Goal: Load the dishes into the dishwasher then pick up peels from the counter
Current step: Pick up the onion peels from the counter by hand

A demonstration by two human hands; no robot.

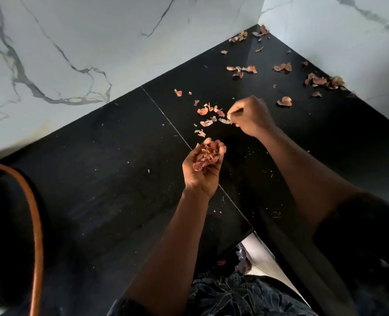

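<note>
My left hand [202, 169] is palm up above the black counter [97, 179], its fingers curled round a heap of pinkish onion peels [206, 157]. My right hand [251, 116] reaches further in, fingers bent, pinching a peel [225, 121] off the counter. A small cluster of loose peels [208, 112] lies just left of my right hand. More peels are scattered toward the far corner [241, 70] and along the right wall [323, 81].
White marble walls [75, 53] enclose the counter at the back and right, meeting in a corner at the top. A dark object with an orange rim [35, 224] sits at the lower left. The counter's front edge is near my body at the bottom.
</note>
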